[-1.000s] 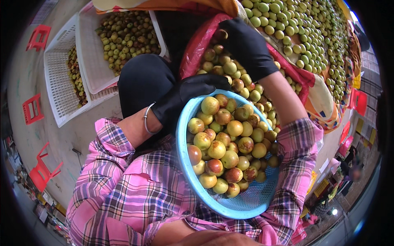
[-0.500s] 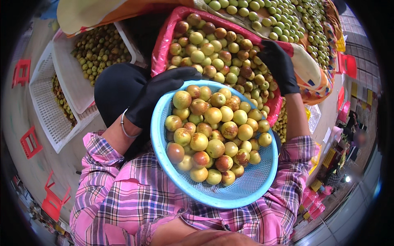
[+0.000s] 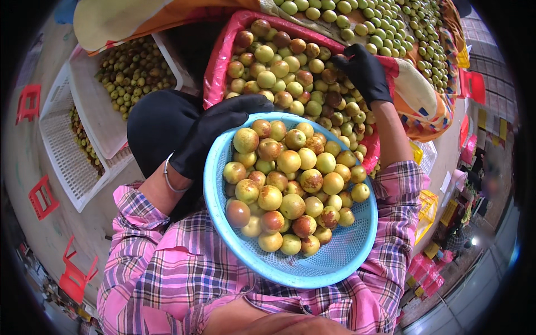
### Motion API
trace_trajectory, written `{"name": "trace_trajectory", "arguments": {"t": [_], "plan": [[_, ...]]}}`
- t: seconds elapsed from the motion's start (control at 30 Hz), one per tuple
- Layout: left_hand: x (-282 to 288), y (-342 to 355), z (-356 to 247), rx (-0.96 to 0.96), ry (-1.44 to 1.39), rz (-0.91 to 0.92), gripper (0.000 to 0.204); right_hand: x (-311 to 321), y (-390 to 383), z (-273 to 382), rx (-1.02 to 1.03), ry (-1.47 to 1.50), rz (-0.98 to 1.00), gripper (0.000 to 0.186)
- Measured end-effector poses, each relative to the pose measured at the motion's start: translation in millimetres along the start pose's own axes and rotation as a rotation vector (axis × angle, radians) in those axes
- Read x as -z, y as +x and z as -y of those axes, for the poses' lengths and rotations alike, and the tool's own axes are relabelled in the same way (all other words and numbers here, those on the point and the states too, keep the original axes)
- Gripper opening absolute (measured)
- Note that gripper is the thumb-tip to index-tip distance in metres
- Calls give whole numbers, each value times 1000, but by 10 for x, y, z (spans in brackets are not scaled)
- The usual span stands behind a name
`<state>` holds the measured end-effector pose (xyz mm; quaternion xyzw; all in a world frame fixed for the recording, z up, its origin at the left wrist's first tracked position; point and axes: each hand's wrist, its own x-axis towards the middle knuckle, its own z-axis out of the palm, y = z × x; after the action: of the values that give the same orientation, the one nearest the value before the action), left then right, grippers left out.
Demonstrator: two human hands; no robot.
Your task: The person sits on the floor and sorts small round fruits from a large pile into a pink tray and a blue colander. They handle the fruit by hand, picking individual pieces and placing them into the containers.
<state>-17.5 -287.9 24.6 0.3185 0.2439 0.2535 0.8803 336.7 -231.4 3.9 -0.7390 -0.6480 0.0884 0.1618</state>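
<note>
A round blue plastic basket (image 3: pixel 349 254) sits tilted on my lap, heaped with green jujubes (image 3: pixel 293 205) blotched reddish brown. Beside its upper left rim is my black-gloved left hand (image 3: pixel 215 123), closed on the edge, with some fingers hidden. Beyond it stands a container lined with red plastic (image 3: pixel 215 75), filled with similar jujubes (image 3: pixel 279 68). Over the right side of that container reaches my gloved right hand (image 3: pixel 364 71). Its thumb and forefinger are apart near the fruit, and no jujube shows between them.
On the left, a white tray (image 3: pixel 89 92) with jujubes rests on a white perforated crate (image 3: pixel 72 173), which also has fruit inside. Greener fruit (image 3: pixel 385 30) is spread over cloth at the far right. Red stools (image 3: pixel 43 196) and a yellow crate (image 3: pixel 427 215) stand around.
My right hand has moved left over the red-lined container, its thumb and forefinger now visibly apart. The basket has shifted slightly towards me; my left hand stays at its rim.
</note>
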Motion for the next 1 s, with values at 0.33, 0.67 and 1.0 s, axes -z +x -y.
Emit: {"name": "trace_trajectory", "arguments": {"t": [0.33,0.67,1.0], "plan": [[18,8,31,-73,75,16,50,264,-80,-428,-53,91,-162,20],[-45,-20,-2,-281,277,148,30,-1,-568,-360,257,-58,-99,47],[-10,-6,13,-195,214,101,32,-108,-319,-695,-19,327,-97,27]]}}
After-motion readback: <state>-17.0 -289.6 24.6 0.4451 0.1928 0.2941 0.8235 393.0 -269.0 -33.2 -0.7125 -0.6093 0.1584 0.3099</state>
